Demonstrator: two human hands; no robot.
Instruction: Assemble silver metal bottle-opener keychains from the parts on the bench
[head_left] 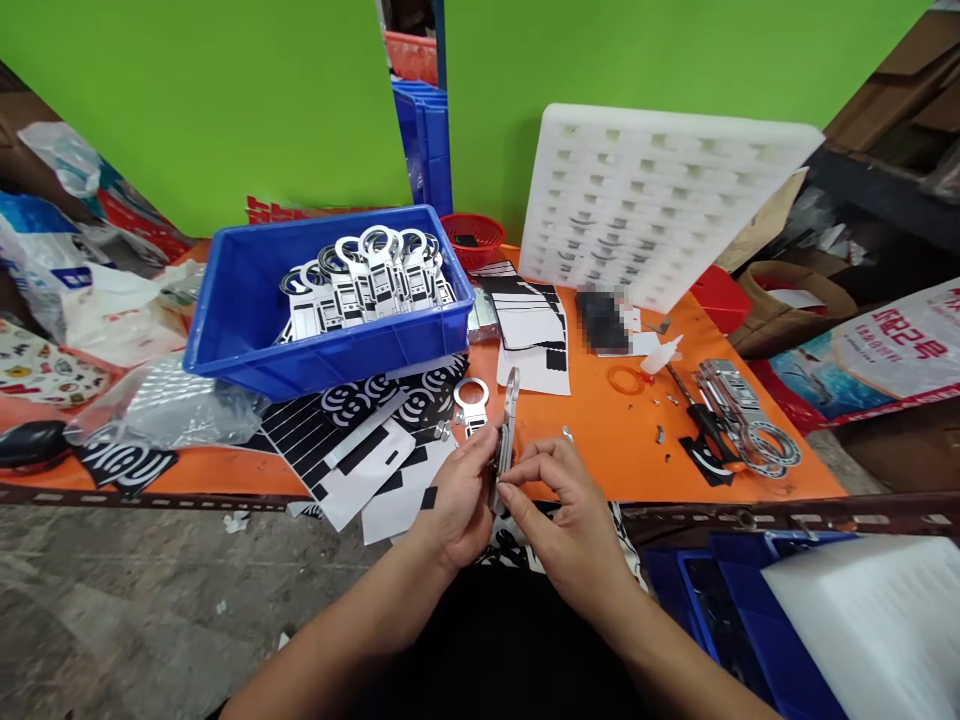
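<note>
My left hand [463, 497] is closed around a flat metal plate with a ring end [510, 410], held on edge above the table's front edge. The fingers of my right hand [566, 505] are pinched at the near lower end of that plate; whether a small piece sits between them is hidden. Just beyond my left hand, a similar white ring-ended plate [472, 394] lies flat on the orange table. Small metal bits [442, 430] rest beside it. White and black adhesive sheets [375, 460] spread out to the left of my hands.
A blue bin [337, 360] full of ring-ended plates stands at the back left. White foam board [667, 200] leans at the back right. On the right lie a screwdriver [709, 425], a small squeeze bottle [662, 354] and a stack of metal plates [731, 390]. A red basket [474, 236] sits behind.
</note>
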